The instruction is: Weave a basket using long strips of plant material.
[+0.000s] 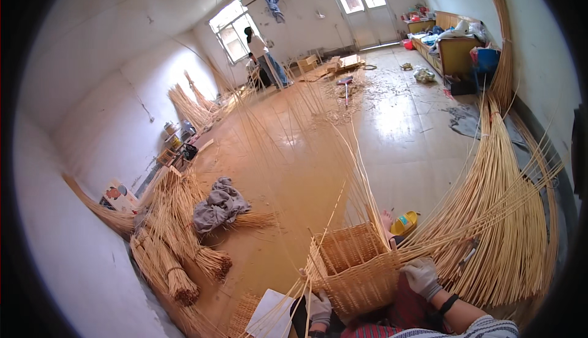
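Counting one open, box-shaped, straw-coloured woven basket [361, 280], set between one pale-gloved left hand [320, 308] at lower left and one pale-gloved right hand [421, 277] at upper right corner. Seeing right fingers bent, left fingers partly hidden; cannot tell either grip. Logging beyond basket: one yellow plastic container [404, 223]; at left, one crumpled grey cloth [220, 205]; at right, one large straw-coloured rod sheaf [502, 234].
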Motion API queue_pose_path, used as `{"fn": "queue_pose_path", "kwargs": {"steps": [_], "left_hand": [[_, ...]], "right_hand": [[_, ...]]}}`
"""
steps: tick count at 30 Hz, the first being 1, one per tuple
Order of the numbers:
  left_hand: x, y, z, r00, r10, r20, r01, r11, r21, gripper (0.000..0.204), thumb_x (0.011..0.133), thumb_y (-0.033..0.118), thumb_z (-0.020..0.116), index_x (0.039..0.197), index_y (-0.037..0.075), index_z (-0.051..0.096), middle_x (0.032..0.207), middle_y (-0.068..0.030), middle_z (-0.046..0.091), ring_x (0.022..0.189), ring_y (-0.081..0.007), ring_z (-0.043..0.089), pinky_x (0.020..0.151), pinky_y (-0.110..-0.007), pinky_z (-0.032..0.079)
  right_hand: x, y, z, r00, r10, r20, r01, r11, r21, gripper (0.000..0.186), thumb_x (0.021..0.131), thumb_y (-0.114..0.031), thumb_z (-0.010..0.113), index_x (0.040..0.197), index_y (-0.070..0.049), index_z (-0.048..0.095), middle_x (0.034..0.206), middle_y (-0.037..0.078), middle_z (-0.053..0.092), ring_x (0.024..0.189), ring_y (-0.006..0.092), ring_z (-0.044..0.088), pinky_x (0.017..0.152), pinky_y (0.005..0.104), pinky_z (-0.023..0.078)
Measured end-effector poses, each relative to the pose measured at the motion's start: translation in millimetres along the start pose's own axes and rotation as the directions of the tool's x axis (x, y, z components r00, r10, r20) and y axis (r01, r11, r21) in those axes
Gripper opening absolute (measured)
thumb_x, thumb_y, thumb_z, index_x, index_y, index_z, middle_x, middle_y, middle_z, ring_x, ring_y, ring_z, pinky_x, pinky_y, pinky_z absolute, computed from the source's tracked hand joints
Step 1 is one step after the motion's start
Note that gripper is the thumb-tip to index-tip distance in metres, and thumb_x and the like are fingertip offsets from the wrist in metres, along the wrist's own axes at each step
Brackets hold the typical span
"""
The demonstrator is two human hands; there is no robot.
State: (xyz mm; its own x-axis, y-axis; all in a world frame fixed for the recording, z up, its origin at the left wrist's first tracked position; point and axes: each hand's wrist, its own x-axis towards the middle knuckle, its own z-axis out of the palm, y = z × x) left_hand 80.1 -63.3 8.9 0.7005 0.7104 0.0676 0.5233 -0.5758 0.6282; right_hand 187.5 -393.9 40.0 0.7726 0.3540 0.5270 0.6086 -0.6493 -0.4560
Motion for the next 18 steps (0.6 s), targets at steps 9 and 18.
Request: {"fn": "queue_pose_path", "kwargs": {"steps": [9,18], "left_hand": [[-0.8,-1.1,-0.7,1.0,0.019,-0.008,-0.019,1.0,-0.006,0.072,0.1,0.039,0.059,0.146,-0.012,0.04,0.137,-0.0392,0.052,0.124,-0.0518,0.054,0.106,-0.048,0.045],[-3.2,22.3,-17.7,0.993,-0.085,0.083,0.087,0.996,-0.03,0.071,0.099,0.036,0.059,0.147,-0.012,0.039,0.141,-0.0392,0.05,0.129,-0.0523,0.05,0.11,-0.047,0.042]], "right_hand": [[1.4,-2.1,0.1,1.0,0.003,0.02,-0.003,1.0,-0.009,0.014,0.078,-0.014,0.07,0.087,-0.023,0.075,0.087,0.002,0.07,0.085,0.0284,0.066,0.08,0.0443,0.048],[3.1,-3.7,-2.1,1.0,0.01,0.028,-0.01,1.0,-0.009,0.012,0.077,-0.013,0.071,0.085,-0.021,0.075,0.086,0.002,0.071,0.084,0.0283,0.067,0.079,0.0442,0.049]]}}
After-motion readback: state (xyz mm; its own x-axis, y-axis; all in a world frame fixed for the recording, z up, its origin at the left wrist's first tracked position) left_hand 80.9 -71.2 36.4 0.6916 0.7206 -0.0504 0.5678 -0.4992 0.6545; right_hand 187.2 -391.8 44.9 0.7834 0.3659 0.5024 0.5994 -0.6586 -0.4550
